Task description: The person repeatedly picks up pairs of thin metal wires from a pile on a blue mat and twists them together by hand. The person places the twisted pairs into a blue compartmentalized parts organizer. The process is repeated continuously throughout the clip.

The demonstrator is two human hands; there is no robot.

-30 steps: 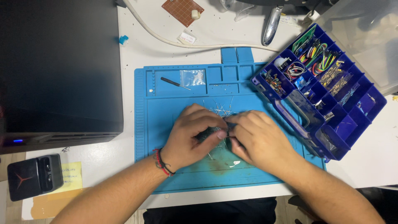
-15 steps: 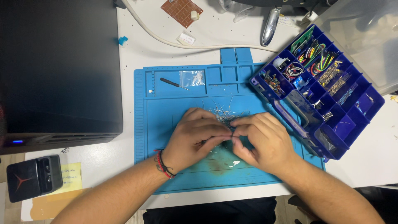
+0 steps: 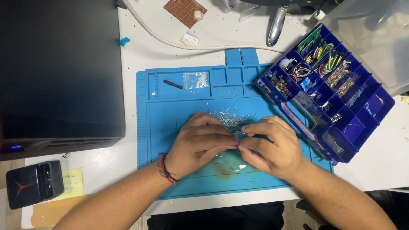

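My left hand and my right hand meet fingertip to fingertip over the middle of the blue work mat. Both pinch one small part between thumbs and forefingers, and the fingers hide nearly all of it. Just beyond the fingertips a loose pile of thin metal-legged components lies on the mat. A red and black cord bracelet is on my left wrist.
A dark blue compartment box of wires and parts lies open at the right, overlapping the mat. A small screwdriver and a clear bag sit in the mat's top trays. A black case fills the left. A white cable and a brown perfboard lie behind.
Both hands have slid slightly toward me and closed in. A dark piece seen under my left fingers a second ago is now hidden, and more of the pile shows.
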